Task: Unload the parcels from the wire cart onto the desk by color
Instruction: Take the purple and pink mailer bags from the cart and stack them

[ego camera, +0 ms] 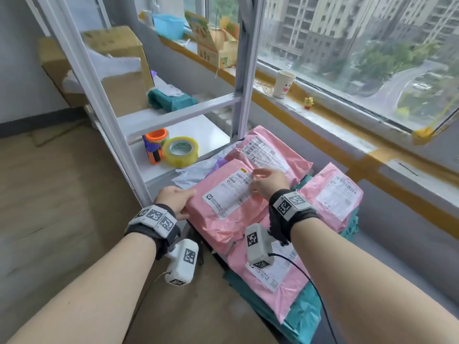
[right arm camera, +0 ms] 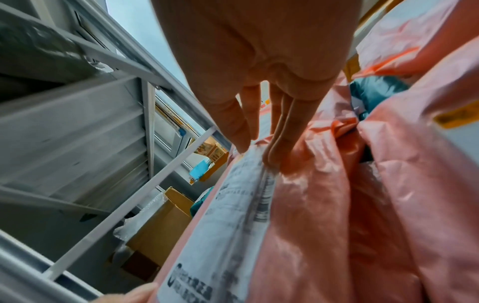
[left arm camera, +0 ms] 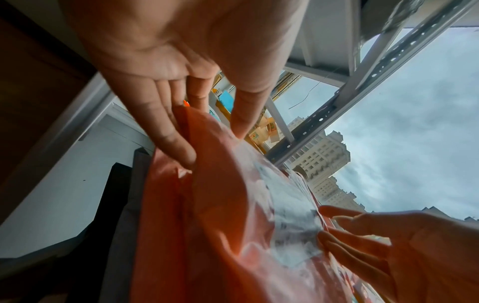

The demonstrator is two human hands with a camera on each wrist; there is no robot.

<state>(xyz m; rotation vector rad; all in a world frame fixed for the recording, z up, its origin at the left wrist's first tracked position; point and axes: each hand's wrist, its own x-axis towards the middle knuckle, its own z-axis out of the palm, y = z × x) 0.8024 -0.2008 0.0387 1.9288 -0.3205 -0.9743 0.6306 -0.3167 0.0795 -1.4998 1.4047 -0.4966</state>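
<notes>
Left hand [ego camera: 175,198] has its fingers [left arm camera: 168,133] under the near-left edge of the top pink parcel [ego camera: 228,194], thumb on top, pinching it. Right hand [ego camera: 269,181] rests straight, relaxed fingertips [right arm camera: 274,151] on the parcel's white label [ego camera: 229,194], gripping nothing. The parcel lies atop a pile of more pink parcels [ego camera: 330,194] and teal parcels [ego camera: 300,319], beside the white shelf frame [ego camera: 173,115]. A tape roll [ego camera: 180,151] and orange jar [ego camera: 156,145] stand on the lower shelf.
</notes>
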